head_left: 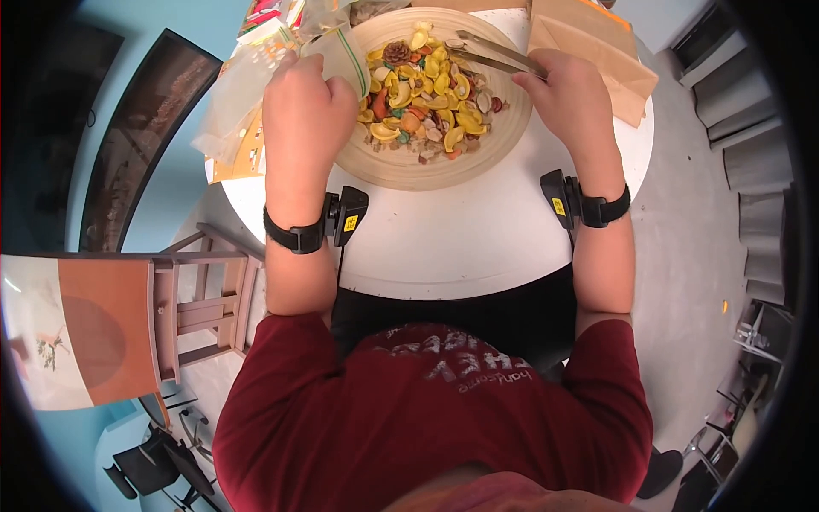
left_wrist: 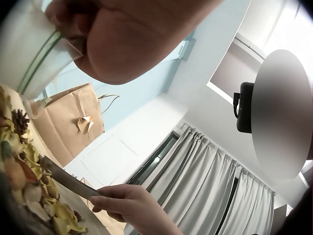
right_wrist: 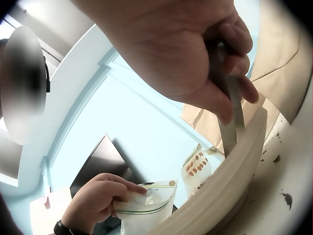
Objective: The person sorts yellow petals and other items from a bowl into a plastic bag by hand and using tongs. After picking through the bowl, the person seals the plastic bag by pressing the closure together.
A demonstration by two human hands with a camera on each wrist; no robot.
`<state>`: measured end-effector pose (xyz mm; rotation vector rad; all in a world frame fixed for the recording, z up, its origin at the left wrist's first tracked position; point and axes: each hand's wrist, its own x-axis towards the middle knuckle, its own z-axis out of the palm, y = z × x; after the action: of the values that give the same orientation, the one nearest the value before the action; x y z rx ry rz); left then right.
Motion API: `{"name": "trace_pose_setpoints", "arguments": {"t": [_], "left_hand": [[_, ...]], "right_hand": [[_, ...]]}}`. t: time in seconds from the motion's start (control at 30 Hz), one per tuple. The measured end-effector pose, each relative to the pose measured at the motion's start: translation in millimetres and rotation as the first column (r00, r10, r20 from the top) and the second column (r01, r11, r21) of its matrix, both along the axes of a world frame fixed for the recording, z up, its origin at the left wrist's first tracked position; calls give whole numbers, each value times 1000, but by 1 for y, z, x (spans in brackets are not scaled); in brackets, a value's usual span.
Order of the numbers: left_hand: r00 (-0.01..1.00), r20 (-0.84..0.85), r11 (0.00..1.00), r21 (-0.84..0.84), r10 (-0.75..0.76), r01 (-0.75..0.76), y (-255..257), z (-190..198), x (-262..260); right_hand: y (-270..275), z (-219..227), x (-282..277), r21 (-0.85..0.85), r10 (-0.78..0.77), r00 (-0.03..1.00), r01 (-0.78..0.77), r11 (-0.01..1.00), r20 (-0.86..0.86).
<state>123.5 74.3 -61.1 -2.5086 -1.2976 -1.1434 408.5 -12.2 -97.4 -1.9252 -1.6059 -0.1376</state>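
My left hand (head_left: 307,111) pinches the edge of a clear zip bag (left_wrist: 36,61) with a green seal line, beside the left rim of a round wooden plate (head_left: 409,175). On the plate lies a heap of dried potpourri (head_left: 426,102): yellow curled pieces, orange and green bits and a brown pine cone (head_left: 396,53). My right hand (head_left: 573,98) grips metal tongs (head_left: 503,58) at the plate's right side. The tips of the tongs reach in over the upper right part of the heap. In the right wrist view, the plate's rim hides the tongs' lower ends.
A brown paper bag (head_left: 589,51) stands at the table's back right. More plastic packaging (head_left: 247,94) lies on the left of the white table (head_left: 444,247). Dark crumbs (right_wrist: 287,199) are scattered near the plate. A wooden easel (head_left: 205,307) stands left of the table.
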Motion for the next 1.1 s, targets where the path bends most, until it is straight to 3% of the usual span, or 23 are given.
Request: {"name": "trace_pose_setpoints", "arguments": {"t": [0.27, 0.37, 0.47, 0.63, 0.73, 0.83, 0.93, 1.03, 1.1], "left_hand": [[999, -32, 998, -69, -14, 12, -5, -2, 2], [999, -25, 999, -20, -47, 46, 0, -8, 2], [999, -43, 971, -234, 32, -41, -5, 0, 4], [1000, 15, 994, -110, 5, -4, 2, -6, 6], [996, 87, 998, -39, -37, 41, 3, -6, 7], [990, 128, 998, -31, -50, 54, 3, -5, 7], [990, 134, 999, -10, -37, 38, 4, -5, 5], [994, 113, 1000, -9, -8, 9, 7, -7, 3], [993, 116, 1000, -21, -7, 10, 7, -6, 3]], "right_hand": [[-1, 0, 1, 0, -7, 1000, 7, 1000, 0], [-3, 4, 1, -4, -21, 1000, 21, 1000, -16], [-5, 6, 0, 57, -9, 995, 14, 998, -95], [-14, 23, -19, 162, 129, 901, -66, 985, -415], [-12, 9, -39, 257, 346, 813, -249, 934, -469], [-17, 21, -42, 235, 283, 872, -201, 951, -399], [-14, 25, -16, 73, 12, 981, 2, 997, -195], [-14, 23, -4, 8, -85, 995, 85, 996, -51], [-16, 24, -5, -8, -50, 994, 50, 999, -101]]}}
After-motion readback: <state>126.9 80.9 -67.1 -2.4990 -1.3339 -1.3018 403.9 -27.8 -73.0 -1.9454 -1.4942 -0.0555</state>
